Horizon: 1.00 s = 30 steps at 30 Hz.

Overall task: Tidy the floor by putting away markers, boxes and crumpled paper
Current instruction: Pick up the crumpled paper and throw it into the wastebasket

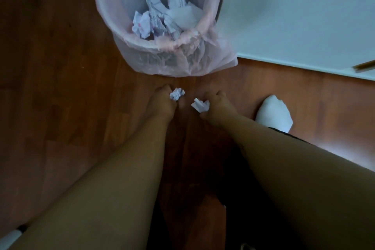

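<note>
Both my arms reach down toward the wooden floor just in front of a waste bin (113, 16) lined with a pale pink bag. My left hand (161, 102) is closed around a small crumpled paper ball (177, 94), which shows at its fingertips. My right hand (217, 107) grips a second crumpled white paper (200, 105) on its left side. Several crumpled and torn papers (162, 20) lie inside the bin.
A white cabinet or wall panel (304, 16) stands to the right of the bin, with a brown stick-like object (364, 65) at its lower edge. A foot in a white sock (273, 113) rests on the floor right of my right hand. A white object (10, 237) shows at the bottom left.
</note>
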Available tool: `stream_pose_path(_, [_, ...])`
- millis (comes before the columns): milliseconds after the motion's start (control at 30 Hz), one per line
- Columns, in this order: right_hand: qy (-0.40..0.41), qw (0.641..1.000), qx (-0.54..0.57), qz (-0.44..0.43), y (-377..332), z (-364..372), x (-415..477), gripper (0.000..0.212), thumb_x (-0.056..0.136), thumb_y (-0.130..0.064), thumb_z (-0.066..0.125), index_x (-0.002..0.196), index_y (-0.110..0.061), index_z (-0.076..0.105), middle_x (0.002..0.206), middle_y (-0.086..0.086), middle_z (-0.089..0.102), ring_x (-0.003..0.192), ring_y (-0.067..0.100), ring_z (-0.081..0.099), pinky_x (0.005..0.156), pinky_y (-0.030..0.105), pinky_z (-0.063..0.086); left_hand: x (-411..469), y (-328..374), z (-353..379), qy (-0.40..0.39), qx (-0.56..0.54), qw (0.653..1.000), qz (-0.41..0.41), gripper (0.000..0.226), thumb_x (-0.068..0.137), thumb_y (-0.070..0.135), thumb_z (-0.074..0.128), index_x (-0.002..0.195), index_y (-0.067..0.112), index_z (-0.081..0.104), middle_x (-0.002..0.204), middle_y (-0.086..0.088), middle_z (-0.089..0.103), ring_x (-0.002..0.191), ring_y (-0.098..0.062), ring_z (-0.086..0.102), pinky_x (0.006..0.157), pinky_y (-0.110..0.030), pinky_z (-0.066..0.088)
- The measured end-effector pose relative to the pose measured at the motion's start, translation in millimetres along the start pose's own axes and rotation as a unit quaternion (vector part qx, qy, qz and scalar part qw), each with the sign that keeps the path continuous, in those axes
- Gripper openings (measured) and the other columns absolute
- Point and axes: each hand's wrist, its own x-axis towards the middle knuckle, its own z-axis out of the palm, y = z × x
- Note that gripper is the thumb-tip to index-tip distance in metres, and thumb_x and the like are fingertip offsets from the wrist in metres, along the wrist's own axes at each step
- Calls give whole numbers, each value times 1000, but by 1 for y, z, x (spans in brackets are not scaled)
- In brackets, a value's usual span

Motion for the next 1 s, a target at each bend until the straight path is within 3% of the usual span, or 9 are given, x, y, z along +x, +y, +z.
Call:
stream_pose_path(167, [44,998,1,-43,-27,-61,-37,52,83,-26,73,128,-10,54,133,17,43,117,31,49,93,30,40,-41,38,-33,9,-91,996,13,20,81,17,71,77,20,52,79,-2,62,76,-22,59,66,-30,40])
stream_pose_path(333, [37,996,-39,-76,-62,-119,-75,50,88,-27,66,133,-11,49,102,6,42,119,32,47,95,30,38,-84,71,-63,42,-99,991,81,20,74,15,72,71,17,53,68,4,59,63,-10,56,58,-30,42])
stream_pose_path(433, [57,995,-28,-82,-76,-153,-99,53,83,-31,70,130,-15,52,120,12,48,99,27,53,86,28,40,-112,99,-105,48,-76,991,96,29,80,8,67,70,25,46,66,10,51,58,-1,46,50,-14,27])
stream_pose_path(533, [90,993,18,-80,-84,-167,-112,50,79,-30,71,125,-16,56,122,15,51,87,21,51,76,26,40,-128,120,-143,89,-78,988,102,16,85,11,65,83,22,53,75,11,55,65,-2,49,51,-13,29])
stream_pose_path(633, [116,987,71,-87,-96,-167,-117,45,80,-32,71,120,-16,57,120,14,57,94,24,57,76,27,43,-124,132,-175,134,-69,983,103,11,87,12,63,93,17,54,84,5,58,69,-4,52,53,-19,34])
stream_pose_path(733, [144,981,88,-96,-114,-153,-110,50,85,-30,70,130,-18,53,125,14,49,95,24,56,81,27,44,-118,121,-188,184,-83,974,101,15,87,13,65,97,19,56,89,4,59,75,-8,56,57,-18,40])
stream_pose_path(867, [181,972,121,-91,-132,-137,-96,48,91,-24,64,137,-17,49,133,15,45,109,28,57,92,28,44,-105,100,-185,203,-148,967,53,15,88,14,67,91,22,54,82,8,57,67,-3,53,53,-15,36])
stream_pose_path(1000, [214,962,132,-108,-145,-148,-80,55,91,-25,66,142,-18,44,142,12,44,121,28,53,102,30,41,-74,101,-194,201,-209,955,58,18,87,12,68,101,18,58,96,3,62,80,-6,58,59,-12,42])
